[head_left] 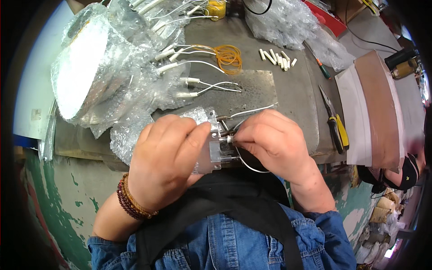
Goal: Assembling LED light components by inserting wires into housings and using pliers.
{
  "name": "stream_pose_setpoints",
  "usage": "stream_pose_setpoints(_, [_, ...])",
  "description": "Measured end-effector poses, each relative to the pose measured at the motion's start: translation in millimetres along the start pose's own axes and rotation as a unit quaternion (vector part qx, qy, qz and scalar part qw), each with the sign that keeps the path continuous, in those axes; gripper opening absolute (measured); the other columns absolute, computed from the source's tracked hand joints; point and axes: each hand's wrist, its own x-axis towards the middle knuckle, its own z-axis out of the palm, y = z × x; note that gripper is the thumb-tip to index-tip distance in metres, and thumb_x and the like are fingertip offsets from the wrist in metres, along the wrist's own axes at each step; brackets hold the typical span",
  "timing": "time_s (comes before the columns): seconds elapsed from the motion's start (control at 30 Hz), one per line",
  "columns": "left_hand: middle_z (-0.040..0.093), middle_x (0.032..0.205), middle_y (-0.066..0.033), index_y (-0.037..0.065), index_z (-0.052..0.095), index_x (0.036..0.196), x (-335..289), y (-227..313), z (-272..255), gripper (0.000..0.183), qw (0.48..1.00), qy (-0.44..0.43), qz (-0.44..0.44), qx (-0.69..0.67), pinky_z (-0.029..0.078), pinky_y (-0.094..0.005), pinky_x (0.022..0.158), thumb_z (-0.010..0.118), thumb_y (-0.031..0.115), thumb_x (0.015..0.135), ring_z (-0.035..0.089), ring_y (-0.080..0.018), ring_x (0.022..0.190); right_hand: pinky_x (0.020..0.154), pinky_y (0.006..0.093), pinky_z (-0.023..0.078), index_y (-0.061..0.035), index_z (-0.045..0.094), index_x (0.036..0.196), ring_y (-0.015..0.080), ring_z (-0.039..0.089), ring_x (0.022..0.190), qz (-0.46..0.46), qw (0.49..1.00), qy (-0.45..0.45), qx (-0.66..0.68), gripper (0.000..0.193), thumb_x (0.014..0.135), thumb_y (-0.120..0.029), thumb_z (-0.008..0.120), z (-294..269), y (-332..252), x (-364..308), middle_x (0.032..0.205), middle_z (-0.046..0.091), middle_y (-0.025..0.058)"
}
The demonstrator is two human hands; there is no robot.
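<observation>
My left hand (164, 155) is wrapped around a flat metallic plate (205, 158) with small holes and terminals along its right edge, held near the bench's front. My right hand (272, 137) is closed in a pinch at that edge, with fingertips at a short white sleeve (228, 139) by a terminal. The fingers partly hide what they grip. A white wire (253, 110) runs from an upper terminal to the right, and another white wire (248, 165) curves below my right hand. The plate's left part is behind my left hand.
Bubble wrap (130, 85) bundles parts with white-sleeved wires at left. Orange rubber bands (228, 58) and several white tubes (282, 60) lie at the back. Yellow-handled pliers (336, 126), a screwdriver (322, 69) and a cardboard box (375, 108) are at right.
</observation>
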Motion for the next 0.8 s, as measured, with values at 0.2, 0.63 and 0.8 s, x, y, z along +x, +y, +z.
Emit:
stream_pose_setpoints(0.2, [0.060, 0.110, -0.0096, 0.001, 0.064, 0.121, 6.4, 8.8, -7.7, 0.069, 0.999, 0.020, 0.036, 0.021, 0.049, -0.0417, 0.085, 0.078, 0.019, 0.056, 0.059, -0.0297, 0.103, 0.063, 0.0341, 0.053, -0.0063, 0.072, 0.086, 0.0245, 0.067, 0.073, 0.058, 0.994, 0.028, 0.090, 0.016, 0.073, -0.005, 0.082, -5.9, -3.5, -9.4, 0.081, 0.069, 0.0058])
stream_pose_setpoints(0.63, [0.060, 0.107, -0.0109, 0.001, 0.064, 0.120, 3.8, -1.1, -5.1, 0.069, 0.998, 0.039, 0.037, 0.013, 0.049, -0.0414, 0.083, 0.079, 0.020, 0.056, 0.060, -0.0304, 0.099, 0.061, 0.0382, 0.048, -0.0041, 0.064, 0.085, 0.0311, 0.061, 0.068, 0.069, 0.994, -0.007, -0.088, 0.014, 0.083, -0.010, 0.077, -37.3, 8.9, -30.2, 0.073, 0.061, 0.0100])
stream_pose_setpoints(0.8, [0.061, 0.108, -0.0158, -0.001, 0.062, 0.118, 9.4, -2.1, -4.2, 0.078, 0.999, 0.043, -0.021, -0.014, 0.050, -0.0461, 0.085, 0.092, 0.018, 0.048, 0.059, -0.0371, 0.098, 0.060, 0.0383, 0.048, -0.0036, 0.061, 0.081, 0.0286, 0.061, 0.066, 0.167, 0.952, 0.176, -0.187, 0.017, 0.094, -0.012, 0.067, -59.2, 16.7, -49.1, 0.072, 0.061, 0.0109])
